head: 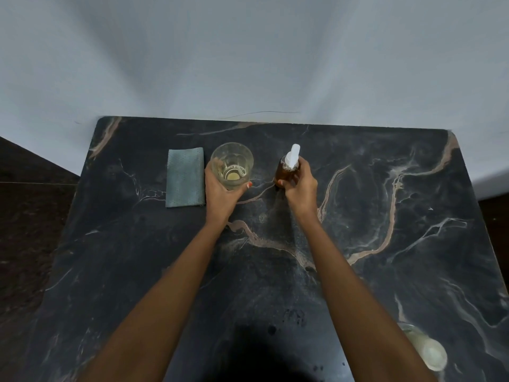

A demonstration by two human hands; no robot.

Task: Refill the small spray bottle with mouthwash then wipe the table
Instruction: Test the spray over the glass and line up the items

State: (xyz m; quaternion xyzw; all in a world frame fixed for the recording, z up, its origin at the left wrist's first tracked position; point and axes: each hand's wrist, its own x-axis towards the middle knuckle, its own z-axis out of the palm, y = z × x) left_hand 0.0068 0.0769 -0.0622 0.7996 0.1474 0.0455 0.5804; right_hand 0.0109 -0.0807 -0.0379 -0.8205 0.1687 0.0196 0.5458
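Right now our left hand (223, 191) is curled around the near side of the glass (232, 164). It stands on the worktop (385, 244) with only a shallow pool of yellowish liquid in its bottom. Our right hand (300, 186) grips the small spray bottle (285, 175), amber and upright just right of the glass, toward the far side of the worktop. Its white spray head (292, 155) is still on. The folded cloth (185, 177) lies flat just left of the glass, close beside our left hand.

We judge the main risk to be the pour. The glass has a wide rim and the bottle neck looks narrow, so a quick tilt would probably send liquid down the outside of the bottle and across the worktop. The bottle is slim and could tip if we twist the head off one-handed or loosen our grip mid-pour. A few dark droplets (294, 318) already sit near the near edge, and wet fingers could slip on the glass. A pale, blurred object (425, 350) sits at the near right corner, where an elbow could knock it. We cannot tell what it is.
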